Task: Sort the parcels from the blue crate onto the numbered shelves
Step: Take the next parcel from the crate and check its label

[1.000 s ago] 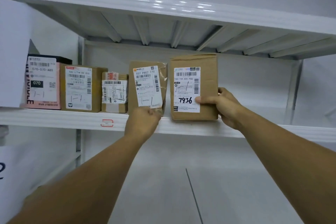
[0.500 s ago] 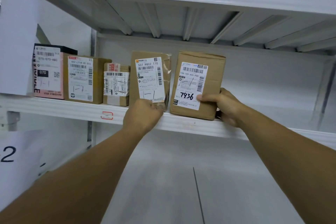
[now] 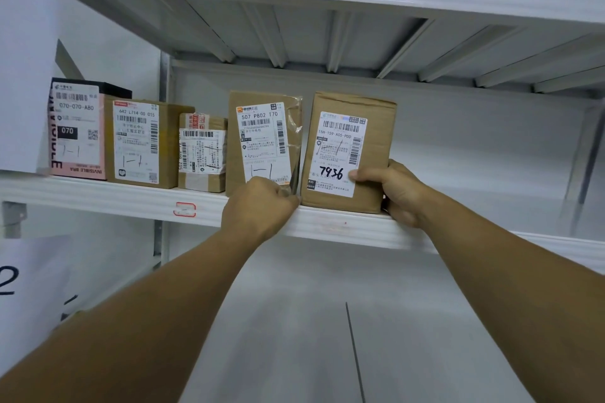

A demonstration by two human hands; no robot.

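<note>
Head view: the brown cardboard parcel marked 7936 [image 3: 373,141] stands slightly tilted at the front lip of the white metal shelf [image 3: 360,231]. A narrow gap separates it from the taped brown parcel labelled 507 P802 T70 [image 3: 236,144], and bare board runs on to its right. The right hand [image 3: 401,193] grips its lower right edge, thumb across the label. The left hand [image 3: 258,203] curls around the taped parcel's bottom corner.

Five labelled parcels [image 3: 347,154], two paper sheets [image 3: 23,75], one left hand [image 3: 258,203], one right hand [image 3: 401,193].
</note>
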